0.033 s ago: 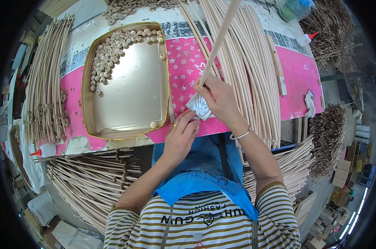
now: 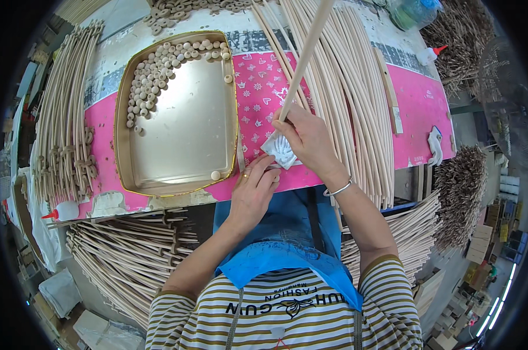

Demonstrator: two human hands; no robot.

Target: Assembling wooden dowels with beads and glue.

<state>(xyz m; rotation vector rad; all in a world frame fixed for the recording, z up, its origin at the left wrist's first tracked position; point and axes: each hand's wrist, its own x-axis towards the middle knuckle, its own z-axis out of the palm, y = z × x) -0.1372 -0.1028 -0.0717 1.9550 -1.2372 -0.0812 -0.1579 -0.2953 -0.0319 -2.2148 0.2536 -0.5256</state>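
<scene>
My right hand point(image 2: 308, 140) grips a long pale wooden stick point(image 2: 302, 63) that slants up and away from me. Its lower end rests in a small white ribbed dish point(image 2: 283, 154) on the pink table cover point(image 2: 418, 102). My left hand point(image 2: 251, 192), with a ring on one finger, lies curled at the table's near edge and touches the dish's left side. Whether it holds anything is hidden. A gold metal tray point(image 2: 119, 149) lies just to its left, with round wooden beads point(image 2: 153, 70) heaped in the far corner and a single bead point(image 2: 215, 175) near the front.
A wide bundle of long sticks point(image 2: 351, 87) lies to the right of my right hand. More sticks point(image 2: 60, 134) lie at the left, and others point(image 2: 130, 256) are stacked under the table. White glue bottles with red tips point(image 2: 430, 55) point(image 2: 62, 211) sit at both ends.
</scene>
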